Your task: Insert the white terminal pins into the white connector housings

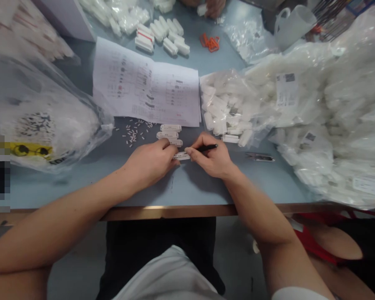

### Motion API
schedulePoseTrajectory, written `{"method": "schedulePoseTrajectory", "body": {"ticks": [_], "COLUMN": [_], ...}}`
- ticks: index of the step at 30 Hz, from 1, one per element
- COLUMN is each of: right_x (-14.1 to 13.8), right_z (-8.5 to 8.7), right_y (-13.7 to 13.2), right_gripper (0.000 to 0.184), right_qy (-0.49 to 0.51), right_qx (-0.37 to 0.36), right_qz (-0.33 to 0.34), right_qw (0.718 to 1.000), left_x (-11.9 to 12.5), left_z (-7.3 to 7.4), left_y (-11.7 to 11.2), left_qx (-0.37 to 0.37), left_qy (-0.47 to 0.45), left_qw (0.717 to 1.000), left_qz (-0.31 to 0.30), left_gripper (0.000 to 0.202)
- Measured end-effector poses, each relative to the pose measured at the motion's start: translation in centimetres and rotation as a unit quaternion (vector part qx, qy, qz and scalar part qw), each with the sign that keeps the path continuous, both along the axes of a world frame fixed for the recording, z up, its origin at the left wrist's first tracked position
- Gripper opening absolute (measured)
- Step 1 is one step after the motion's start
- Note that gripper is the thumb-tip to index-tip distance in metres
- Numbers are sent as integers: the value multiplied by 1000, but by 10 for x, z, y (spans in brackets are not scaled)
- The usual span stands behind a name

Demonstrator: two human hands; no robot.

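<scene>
A clear bag (43, 121) with a yellow label lay at the far left of the table (193, 191), small pieces bunched inside it. To its right, small pegs (132, 135) were scattered loose, just below the printed sheets (143, 87). Beyond the sheets stood a group of white cases (171, 36).

The left hand (151, 160) had its fingers curled and gripped the left end of a white strip (182, 156). Three more strips (169, 135) lay in a row just beyond that one, the nearest partly covered by the fingers. The held strip was between the two hands, near the table's front edge; whether it touched the tabletop could not be told.

The right hand (211, 158) was closed around a black stick (208, 147), its thumb and finger at the strip's right end. Farther back lay some orange loops (210, 42). Next came a bag of white parts (227, 102), then a pair of snips (260, 157), a white jug (295, 25) behind, and large filled bags (334, 108) at the far right.
</scene>
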State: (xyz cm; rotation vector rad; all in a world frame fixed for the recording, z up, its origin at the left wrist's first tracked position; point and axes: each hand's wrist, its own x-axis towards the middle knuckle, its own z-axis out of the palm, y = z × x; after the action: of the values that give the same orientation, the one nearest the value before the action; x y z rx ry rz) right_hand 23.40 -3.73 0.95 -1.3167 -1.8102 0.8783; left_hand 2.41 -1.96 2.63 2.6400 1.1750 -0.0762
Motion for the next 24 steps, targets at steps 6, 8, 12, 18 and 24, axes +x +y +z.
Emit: {"method": "schedulePoseTrajectory", "body": {"ticks": [6,8,12,18,24], "right_x": [-2,-2,-2,-5,-3], "right_z": [1,1,0,2,1], "right_y": [0,1,1,0,0], "right_gripper": [23,22,24,22,22], "right_qy": [-3,-7,-11,-49,-28], "right_qx": [6,6,15,52,38], "right_qz": [4,5,19,61,34], "right_qw": [1000,1000,1000,996,998], "left_x": [2,2,1,0,0], "left_z": [2,2,3,0,0], "left_y": [1,1,0,0,0], "left_qx": [-9,-9,-5,-1,-7], "left_qy": [8,10,10,4,3], "left_qw": [1000,1000,1000,1000,1000], "left_qz": [7,8,5,2,5], "left_gripper": [32,32,32,29,30]}}
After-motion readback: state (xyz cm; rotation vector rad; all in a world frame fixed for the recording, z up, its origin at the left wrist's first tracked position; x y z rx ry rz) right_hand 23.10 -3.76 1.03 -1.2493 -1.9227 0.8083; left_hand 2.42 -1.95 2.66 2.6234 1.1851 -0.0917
